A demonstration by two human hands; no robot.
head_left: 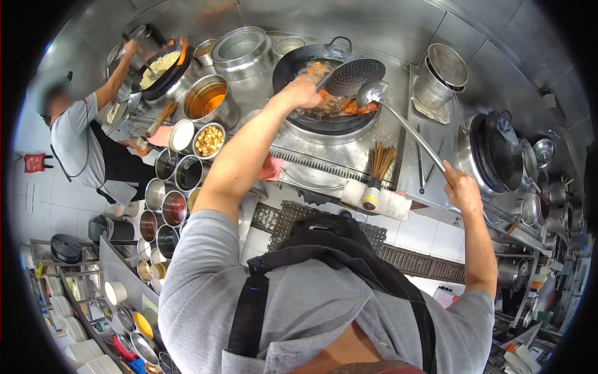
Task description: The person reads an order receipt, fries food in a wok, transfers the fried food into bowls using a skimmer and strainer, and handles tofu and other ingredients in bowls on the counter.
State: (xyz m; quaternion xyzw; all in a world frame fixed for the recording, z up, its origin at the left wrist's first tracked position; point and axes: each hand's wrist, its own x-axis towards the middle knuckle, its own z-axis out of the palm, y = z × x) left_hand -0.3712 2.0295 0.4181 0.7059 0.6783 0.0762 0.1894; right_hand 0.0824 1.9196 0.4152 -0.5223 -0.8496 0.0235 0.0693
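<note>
Over the dark wok my left hand is closed around the handle of a perforated skimmer, its round disc tilted above the wok's far right side. My right hand, right of the stove, grips the handle of a long metal ladle. The ladle's bowl sits at the wok's right side, against reddish-orange food pieces. Bubbling liquid fills part of the wok, and my left forearm and hand hide some of it.
A bamboo brush lies at the stove's front edge beside a folded white cloth. Left stand a pot of orange liquid and several seasoning containers. Stacked woks are at right. A co-worker stirs another wok.
</note>
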